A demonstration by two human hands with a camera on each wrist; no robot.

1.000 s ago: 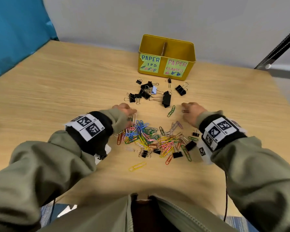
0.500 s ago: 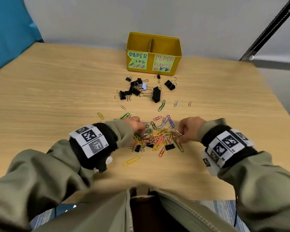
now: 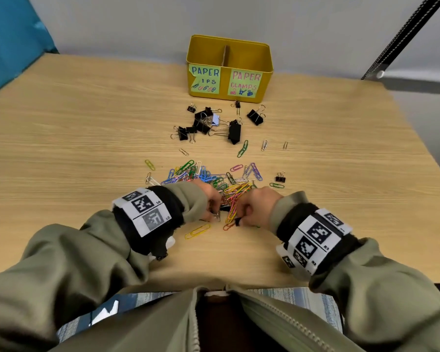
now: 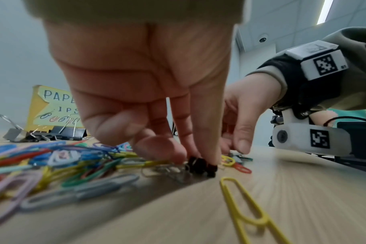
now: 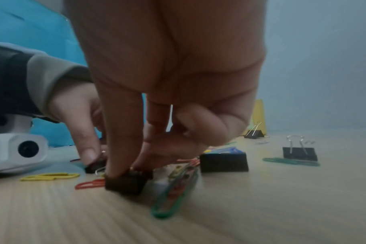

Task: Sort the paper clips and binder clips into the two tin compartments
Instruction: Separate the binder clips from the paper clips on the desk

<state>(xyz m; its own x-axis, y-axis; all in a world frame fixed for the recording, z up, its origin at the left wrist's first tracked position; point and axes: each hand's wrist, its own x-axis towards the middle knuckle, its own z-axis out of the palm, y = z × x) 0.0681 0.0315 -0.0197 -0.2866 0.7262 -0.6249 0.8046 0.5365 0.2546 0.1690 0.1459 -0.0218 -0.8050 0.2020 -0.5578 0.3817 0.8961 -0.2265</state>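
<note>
On the table [image 3: 87,153], far edge: yellow tin [image 3: 230,68], two compartments split by a divider, labels facing the viewer; its inside is hidden from the head view. Before the tin: cluster of black binder clips [image 3: 208,123]. Nearer: heap of coloured paper clips [image 3: 201,174], partly covered by both hands, so its near edge cannot be made out.

Left hand [image 3: 210,203]: wrist raised, fingers pointing down into the heap's near side. Thumb and fingertips [image 4: 214,156] pinch a small black clip [image 4: 201,165] resting on the table; wire handles blurred among silver clips.

Right hand [image 3: 254,209]: same posture, close beside the left hand. Index fingertip [image 5: 117,171] and thumb are closed on a small black binder clip [image 5: 125,183] that touches the table; remaining fingers curled in. Whether either clip is lifted cannot be told.

Loose items: yellow clip [image 3: 197,231] near the left wrist; green clip [image 5: 173,189] just beside the right hand's clip, blurred. Sleeves cut off at frame edges.
</note>
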